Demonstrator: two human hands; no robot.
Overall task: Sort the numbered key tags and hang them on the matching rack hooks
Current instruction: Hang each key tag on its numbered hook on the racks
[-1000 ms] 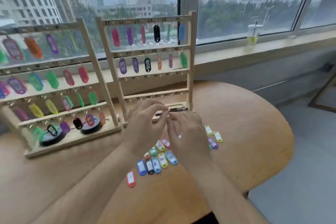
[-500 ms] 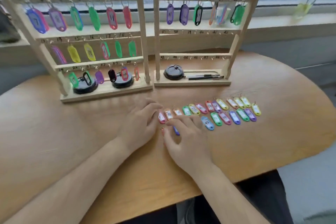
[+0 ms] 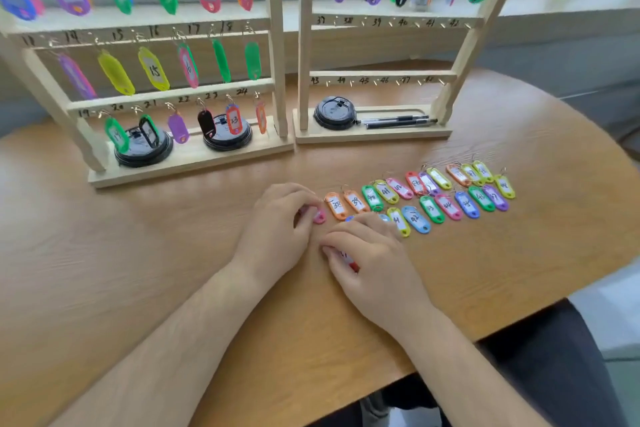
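On wooden table, mid-sort of numbered key tags.
Left hand curled, pinching pink tag; right hand curled around red tag; other tags in rows just right. Next, likely: reading its number, hooking ring on matching bare hook of right rack.

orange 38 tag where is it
Head view: the orange 38 tag lies flat on the table, near centre, between the left hand and the orange 39 tag.
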